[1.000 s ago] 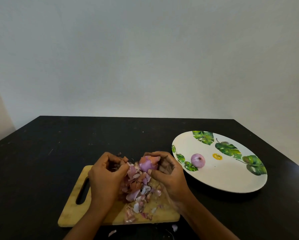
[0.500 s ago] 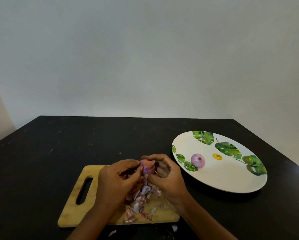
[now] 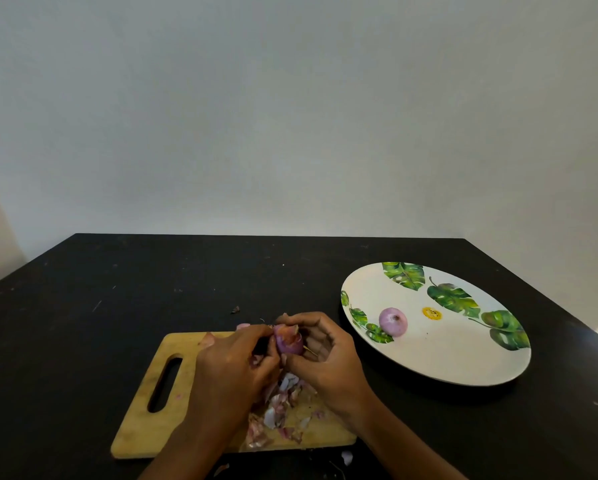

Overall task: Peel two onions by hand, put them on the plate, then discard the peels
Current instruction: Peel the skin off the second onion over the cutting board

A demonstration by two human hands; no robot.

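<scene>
A purple onion (image 3: 288, 342) with loose reddish skin on top is held above the wooden cutting board (image 3: 141, 417). My right hand (image 3: 328, 362) grips it from the right, fingers curled round it. My left hand (image 3: 235, 365) pinches the skin at the onion's left side. A heap of pink and white peels (image 3: 280, 407) lies on the board under my hands. A peeled onion (image 3: 393, 322) rests on the left part of the white plate (image 3: 464, 355) with green leaf prints.
The black table (image 3: 117, 289) ends at a wall behind and drops off at the right. A few peel scraps (image 3: 346, 457) lie on the table near the board's front edge, and a small dark scrap (image 3: 235, 309) lies behind the board.
My left hand has moved right from the peel heap to the onion and now pinches its skin. The right hand has kept hold of the onion, turning it slightly.
</scene>
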